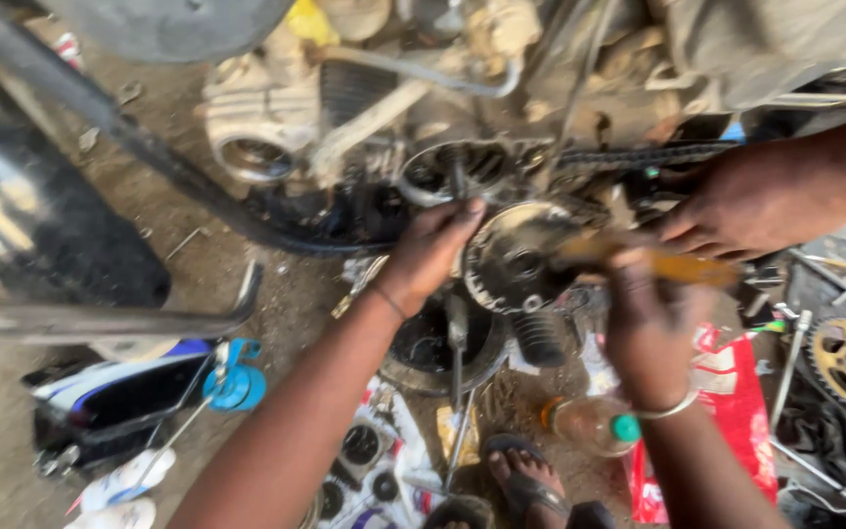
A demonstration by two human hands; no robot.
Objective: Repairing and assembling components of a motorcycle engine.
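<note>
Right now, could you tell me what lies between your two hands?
In the head view, a round toothed metal part sits between the left hand and the right hand, which grips an orange-handled tool.

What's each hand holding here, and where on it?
Left hand grips the round toothed part at its left rim. Right hand holds an orange-handled tool by the handle; motion blur hides finer detail.

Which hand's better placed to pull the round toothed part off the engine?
Probably the left hand: its fingers already rest on the round toothed part. The right hand is busy gripping a yellow-handled tool.
</note>
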